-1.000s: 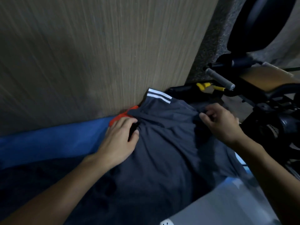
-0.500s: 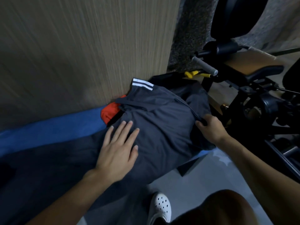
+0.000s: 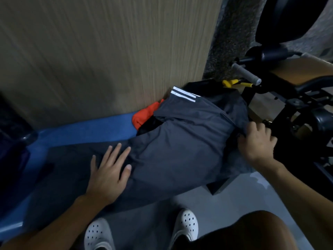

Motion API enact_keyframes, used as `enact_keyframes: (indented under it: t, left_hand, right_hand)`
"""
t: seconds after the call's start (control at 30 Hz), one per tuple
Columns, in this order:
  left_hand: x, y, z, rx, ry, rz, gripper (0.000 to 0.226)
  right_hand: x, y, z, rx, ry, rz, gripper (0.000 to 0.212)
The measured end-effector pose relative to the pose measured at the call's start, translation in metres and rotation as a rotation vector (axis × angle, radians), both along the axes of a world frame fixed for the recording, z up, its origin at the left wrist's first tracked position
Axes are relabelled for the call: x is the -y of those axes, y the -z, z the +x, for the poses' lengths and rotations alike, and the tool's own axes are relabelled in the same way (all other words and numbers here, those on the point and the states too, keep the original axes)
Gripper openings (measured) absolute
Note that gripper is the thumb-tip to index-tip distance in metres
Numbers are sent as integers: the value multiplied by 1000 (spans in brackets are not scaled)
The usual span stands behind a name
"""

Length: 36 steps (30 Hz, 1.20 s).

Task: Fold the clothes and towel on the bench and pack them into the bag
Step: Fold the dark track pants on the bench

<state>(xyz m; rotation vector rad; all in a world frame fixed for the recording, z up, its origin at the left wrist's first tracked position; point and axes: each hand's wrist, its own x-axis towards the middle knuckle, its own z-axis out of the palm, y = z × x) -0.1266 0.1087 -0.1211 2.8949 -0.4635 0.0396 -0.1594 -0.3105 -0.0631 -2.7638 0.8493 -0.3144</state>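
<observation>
Shirt (image 3: 185,141): L hand (image 3: 108,175) flat, R hand (image 3: 255,141) pinches edge.

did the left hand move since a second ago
Yes. The left hand has slid away from the orange cloth, leftward along the bench; it now lies flat on the dark garment.
</observation>
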Motion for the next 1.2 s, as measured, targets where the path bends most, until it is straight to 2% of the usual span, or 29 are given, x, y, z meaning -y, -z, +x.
enact_keyframes:
  t: [0.13, 0.23, 0.3, 0.37, 0.47, 0.6, 0.77, 0.9, 0.97, 1.07, 1.13, 1.2]
  left_hand:
    - [-31, -5, 5, 10, -136, -44, 67]
    - [-61, -3, 11, -32, -262, -48, 56]
    - [-81, 1, 13, -86, -293, -11, 60]
    - [-94, 5, 13, -135, -282, 54, 69]
    - [-110, 6, 16, -179, -306, 125, 63]
    - [-131, 1, 18, -231, -354, 169, 65]
    - [-105, -3, 25, -131, -244, 96, 76]
    - [-100, 7, 25, -178, -215, 147, 84]
    - [-100, 0, 29, -177, -206, 159, 88]
    - [-77, -24, 38, -46, -167, 79, 86]
    - [-47, -40, 49, 22, -88, 1, 80]
    - [-14, -52, 65, 44, -13, -125, 62]
  right_hand:
    - [-71, -10, 17, 139, -459, -176, 34]
    - [-136, -9, 34, 101, -762, -205, 46]
    - [-169, -4, 46, -14, -875, -238, 55]
    - [-186, 5, 59, -159, -884, -263, 59]
    - [-195, 18, 75, -320, -848, -285, 56]
    - [-207, 30, 87, -347, -853, -325, 68]
    - [-215, 38, 90, -348, -838, -307, 59]
    - [-211, 31, 87, -360, -855, -304, 62]
    - [-207, 21, 86, -265, -891, -285, 57]
    - [-197, 3, 90, 47, -920, -294, 51]
    - [-179, -8, 100, 181, -834, -315, 42]
    - [-156, -21, 114, 203, -674, -300, 32]
